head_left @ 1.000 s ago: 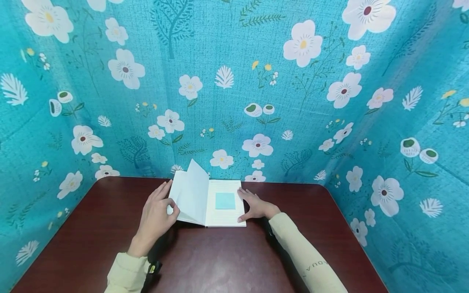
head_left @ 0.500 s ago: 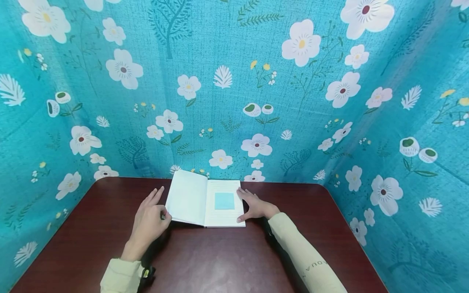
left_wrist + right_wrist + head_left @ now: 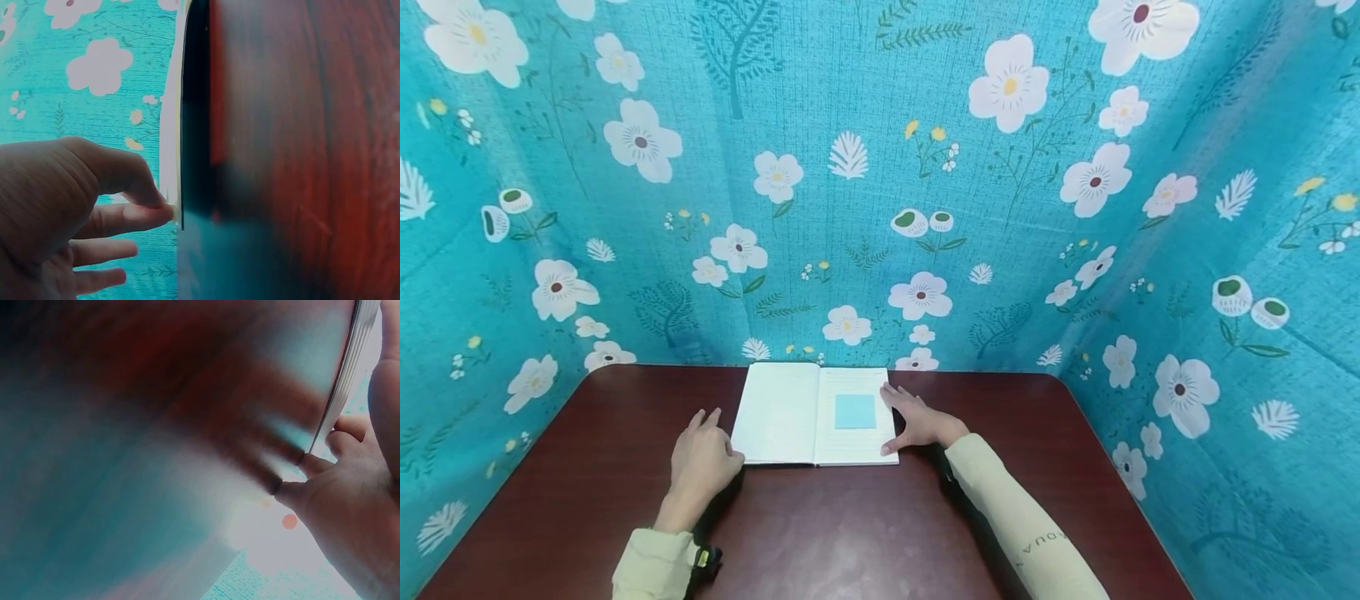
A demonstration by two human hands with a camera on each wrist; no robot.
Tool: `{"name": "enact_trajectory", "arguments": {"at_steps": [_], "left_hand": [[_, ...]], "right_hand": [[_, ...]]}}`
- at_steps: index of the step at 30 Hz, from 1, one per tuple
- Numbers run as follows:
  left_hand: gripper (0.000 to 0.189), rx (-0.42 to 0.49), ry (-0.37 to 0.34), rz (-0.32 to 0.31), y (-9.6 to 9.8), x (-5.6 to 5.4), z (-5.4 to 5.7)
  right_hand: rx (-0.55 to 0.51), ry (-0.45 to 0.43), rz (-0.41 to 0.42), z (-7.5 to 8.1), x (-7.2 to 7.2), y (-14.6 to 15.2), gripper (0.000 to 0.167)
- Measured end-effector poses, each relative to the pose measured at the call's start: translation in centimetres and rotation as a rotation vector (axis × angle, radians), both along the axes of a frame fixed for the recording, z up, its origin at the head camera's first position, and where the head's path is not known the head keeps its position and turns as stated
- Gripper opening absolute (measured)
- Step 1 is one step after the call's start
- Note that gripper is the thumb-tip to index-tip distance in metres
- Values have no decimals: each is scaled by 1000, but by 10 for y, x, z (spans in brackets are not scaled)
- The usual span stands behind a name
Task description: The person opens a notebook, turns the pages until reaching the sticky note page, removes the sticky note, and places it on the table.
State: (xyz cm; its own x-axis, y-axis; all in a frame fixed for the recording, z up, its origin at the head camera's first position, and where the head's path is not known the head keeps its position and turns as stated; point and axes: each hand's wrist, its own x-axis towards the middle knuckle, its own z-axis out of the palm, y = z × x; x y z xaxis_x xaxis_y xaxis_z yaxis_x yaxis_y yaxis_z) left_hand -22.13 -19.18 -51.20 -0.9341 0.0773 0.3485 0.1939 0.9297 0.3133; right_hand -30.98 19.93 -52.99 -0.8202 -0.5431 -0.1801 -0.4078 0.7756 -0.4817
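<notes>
An open notebook lies flat at the back of the table, its left page blank and its right page lined. On the right page sits a light blue sticky note. My left hand pinches the notebook's lower left corner between thumb and index finger. The left wrist view shows that pinch at the cover's edge, the other fingers extended. My right hand rests spread along the right edge, with the thumb on the lower right corner. Seen from the right wrist, fingertips touch the table beside the page block.
The dark reddish-brown table has rounded far corners. Behind it and along its sides hangs a turquoise cloth printed with white flowers. A dark wrist device is strapped by the left sleeve.
My left hand has turned a raised leaf over to the left and moved down with the left side, which now lies flat. The right hand has stayed at the right edge.
</notes>
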Motion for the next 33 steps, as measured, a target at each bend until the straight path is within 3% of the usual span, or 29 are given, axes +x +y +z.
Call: {"name": "enact_trajectory", "arguments": {"at_steps": [8,12,16,19,22,24,27,33], "left_hand": [[26,-76,-145,53,6,-4,-4],[11,-103,-209,74,7,-7,1],[16,-116,-271,88,9,-8,8],[20,-118,-252,116,12,-11,10],[25,-105,-171,117,19,-18,9],[28,-103,-111,84,25,-25,8],[34,-139,-69,-21,34,-36,5],[47,-161,-167,-222,54,-45,1]], "right_hand": [[-2,-3,-21,-1,-1,0,122],[4,-7,-29,-1,0,-1,123],[8,-9,-34,-1,0,0,123],[9,-3,-26,-2,0,0,122],[23,-1,-23,-2,0,0,122],[26,1,-23,-1,-1,0,122],[23,-1,-24,0,0,0,121],[17,-16,-24,2,2,0,120]]}}
